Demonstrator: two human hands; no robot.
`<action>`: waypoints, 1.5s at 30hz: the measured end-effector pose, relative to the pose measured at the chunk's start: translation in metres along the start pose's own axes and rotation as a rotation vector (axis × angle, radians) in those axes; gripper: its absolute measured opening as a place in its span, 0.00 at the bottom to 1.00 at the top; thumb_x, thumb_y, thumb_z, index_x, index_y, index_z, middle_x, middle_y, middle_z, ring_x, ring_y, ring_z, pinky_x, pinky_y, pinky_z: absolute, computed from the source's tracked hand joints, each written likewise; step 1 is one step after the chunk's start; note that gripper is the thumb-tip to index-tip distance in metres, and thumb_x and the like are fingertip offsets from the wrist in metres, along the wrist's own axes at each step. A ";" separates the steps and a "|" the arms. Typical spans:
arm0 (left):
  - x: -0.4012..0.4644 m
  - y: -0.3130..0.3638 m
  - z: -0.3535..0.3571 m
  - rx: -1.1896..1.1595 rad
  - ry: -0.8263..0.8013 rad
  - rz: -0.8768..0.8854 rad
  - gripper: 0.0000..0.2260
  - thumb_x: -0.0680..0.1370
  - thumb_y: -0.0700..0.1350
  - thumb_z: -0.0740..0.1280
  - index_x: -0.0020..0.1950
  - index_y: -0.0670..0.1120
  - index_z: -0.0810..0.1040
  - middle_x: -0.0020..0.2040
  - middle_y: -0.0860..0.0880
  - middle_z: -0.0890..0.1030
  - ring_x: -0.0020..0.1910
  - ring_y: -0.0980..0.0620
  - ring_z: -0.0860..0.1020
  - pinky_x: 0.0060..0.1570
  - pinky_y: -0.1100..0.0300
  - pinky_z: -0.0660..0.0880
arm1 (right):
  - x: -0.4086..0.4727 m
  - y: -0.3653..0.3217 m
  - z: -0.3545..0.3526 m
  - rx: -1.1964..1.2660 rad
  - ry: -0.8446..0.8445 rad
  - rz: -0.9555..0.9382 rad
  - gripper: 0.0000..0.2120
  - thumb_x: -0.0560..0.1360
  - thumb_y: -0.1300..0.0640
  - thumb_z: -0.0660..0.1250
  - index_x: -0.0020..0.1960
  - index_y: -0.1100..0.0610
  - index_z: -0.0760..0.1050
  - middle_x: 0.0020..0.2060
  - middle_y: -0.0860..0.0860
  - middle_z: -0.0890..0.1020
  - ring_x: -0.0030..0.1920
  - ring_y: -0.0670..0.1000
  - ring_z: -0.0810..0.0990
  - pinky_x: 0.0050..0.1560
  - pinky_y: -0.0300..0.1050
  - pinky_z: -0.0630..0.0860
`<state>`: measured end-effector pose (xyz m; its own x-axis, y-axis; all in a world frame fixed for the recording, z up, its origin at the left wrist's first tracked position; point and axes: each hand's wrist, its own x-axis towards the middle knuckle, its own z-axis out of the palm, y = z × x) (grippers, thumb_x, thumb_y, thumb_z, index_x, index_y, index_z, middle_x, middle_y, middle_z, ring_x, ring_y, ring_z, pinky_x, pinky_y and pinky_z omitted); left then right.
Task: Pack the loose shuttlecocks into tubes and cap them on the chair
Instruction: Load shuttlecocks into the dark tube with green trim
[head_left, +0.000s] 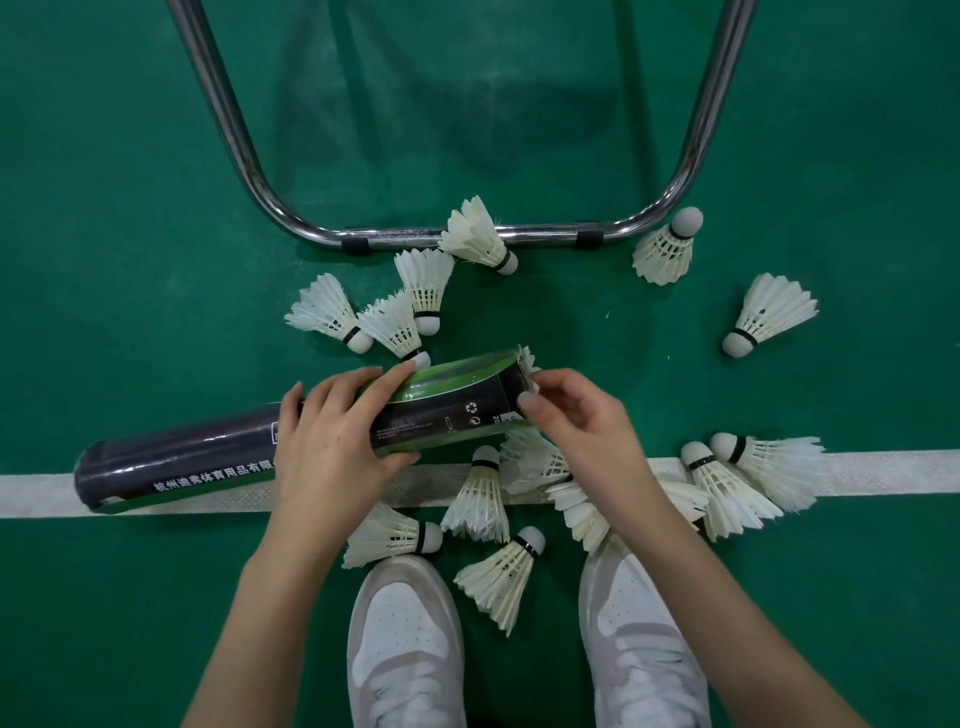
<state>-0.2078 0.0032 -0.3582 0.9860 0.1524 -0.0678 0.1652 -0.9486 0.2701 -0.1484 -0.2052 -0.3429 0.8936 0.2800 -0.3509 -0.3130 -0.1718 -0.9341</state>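
Note:
A long dark tube with green trim lies nearly level above the floor, open end to the right. My left hand grips it around the middle. My right hand is at the open end, fingertips on a white shuttlecock whose feathers stick out of the mouth. The tube's left end rests low near the white court line. Several loose white shuttlecocks lie around: one cluster above the tube, another below it, more at right. No cap is visible.
The chrome chair frame curves across the green floor ahead, with a shuttlecock lying over its bar. Two stray shuttlecocks sit far right. My white shoes stand at the bottom. A white line crosses the floor.

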 end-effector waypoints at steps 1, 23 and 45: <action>0.000 0.001 0.000 0.000 0.004 0.005 0.40 0.61 0.49 0.80 0.70 0.57 0.66 0.61 0.48 0.77 0.60 0.42 0.74 0.66 0.38 0.60 | 0.000 0.001 0.002 -0.041 -0.003 0.011 0.08 0.71 0.56 0.71 0.46 0.46 0.75 0.43 0.46 0.81 0.44 0.45 0.79 0.47 0.34 0.75; -0.003 0.008 -0.003 -0.012 0.003 0.012 0.41 0.61 0.50 0.80 0.70 0.57 0.67 0.61 0.48 0.77 0.60 0.43 0.74 0.66 0.38 0.62 | 0.003 -0.002 -0.003 0.132 -0.183 0.112 0.13 0.71 0.65 0.70 0.51 0.52 0.78 0.46 0.46 0.84 0.49 0.44 0.82 0.50 0.34 0.75; -0.003 0.008 -0.001 -0.017 -0.029 0.011 0.39 0.62 0.50 0.79 0.70 0.56 0.68 0.62 0.49 0.76 0.62 0.44 0.73 0.67 0.40 0.59 | 0.006 -0.006 -0.030 -0.051 -0.288 0.090 0.16 0.71 0.67 0.69 0.55 0.52 0.74 0.51 0.48 0.82 0.51 0.42 0.80 0.55 0.33 0.74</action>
<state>-0.2098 -0.0048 -0.3549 0.9867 0.1338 -0.0924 0.1551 -0.9454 0.2867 -0.1314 -0.2312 -0.3376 0.7324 0.5169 -0.4432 -0.3638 -0.2532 -0.8964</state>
